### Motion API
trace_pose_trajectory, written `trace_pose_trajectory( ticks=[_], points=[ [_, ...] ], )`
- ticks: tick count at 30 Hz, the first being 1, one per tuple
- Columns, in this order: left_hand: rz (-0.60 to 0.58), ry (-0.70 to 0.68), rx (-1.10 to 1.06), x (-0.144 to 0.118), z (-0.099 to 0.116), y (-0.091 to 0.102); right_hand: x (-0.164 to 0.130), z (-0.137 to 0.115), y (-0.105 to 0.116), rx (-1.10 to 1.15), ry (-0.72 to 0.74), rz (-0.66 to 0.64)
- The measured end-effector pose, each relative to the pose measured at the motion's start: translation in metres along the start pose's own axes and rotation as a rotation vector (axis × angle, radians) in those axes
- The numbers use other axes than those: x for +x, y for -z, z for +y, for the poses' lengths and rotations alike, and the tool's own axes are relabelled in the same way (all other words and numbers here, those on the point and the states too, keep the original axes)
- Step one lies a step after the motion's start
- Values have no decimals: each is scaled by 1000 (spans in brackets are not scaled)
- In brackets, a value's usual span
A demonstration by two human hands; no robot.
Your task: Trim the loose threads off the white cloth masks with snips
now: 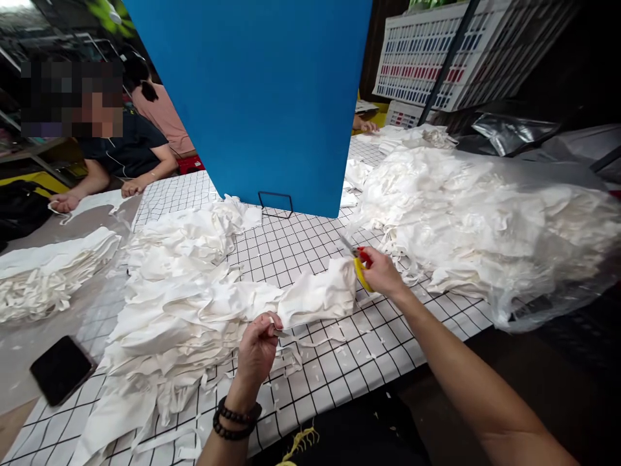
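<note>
Head camera, close above gridded table [301,246], facing forward-down.

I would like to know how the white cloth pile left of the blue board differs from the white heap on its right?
The left pile lies bare on the checked table, while the right heap sits partly under clear plastic. The left pile spreads flatter; the right heap mounds higher. The left hand pinches a piece joined to the left pile; the right hand, holding scissors, is beside the right heap. Both are crumpled white fabric.

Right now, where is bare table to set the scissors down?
Bare grid table lies between the blue board, left cloth pile and held piece. Near edge carries scraps; bagged cloth crowds the right.
</note>
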State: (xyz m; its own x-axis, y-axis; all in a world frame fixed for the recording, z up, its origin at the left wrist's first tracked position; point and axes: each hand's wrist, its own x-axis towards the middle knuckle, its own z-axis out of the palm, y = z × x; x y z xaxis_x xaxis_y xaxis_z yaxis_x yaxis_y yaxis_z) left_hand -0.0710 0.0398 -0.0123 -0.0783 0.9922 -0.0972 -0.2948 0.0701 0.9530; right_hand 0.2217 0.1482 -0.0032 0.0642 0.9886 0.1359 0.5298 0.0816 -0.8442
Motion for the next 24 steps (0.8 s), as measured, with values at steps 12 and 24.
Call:
trace_pose_trajectory(
  ticks=[12,24],
  points=[
    [211,-19,-41,24,-20,16,-15,45,48,291,-199,488],
    [273,83,-165,27,-21,9,-71,10,15,18,-128,-17]
  ],
)
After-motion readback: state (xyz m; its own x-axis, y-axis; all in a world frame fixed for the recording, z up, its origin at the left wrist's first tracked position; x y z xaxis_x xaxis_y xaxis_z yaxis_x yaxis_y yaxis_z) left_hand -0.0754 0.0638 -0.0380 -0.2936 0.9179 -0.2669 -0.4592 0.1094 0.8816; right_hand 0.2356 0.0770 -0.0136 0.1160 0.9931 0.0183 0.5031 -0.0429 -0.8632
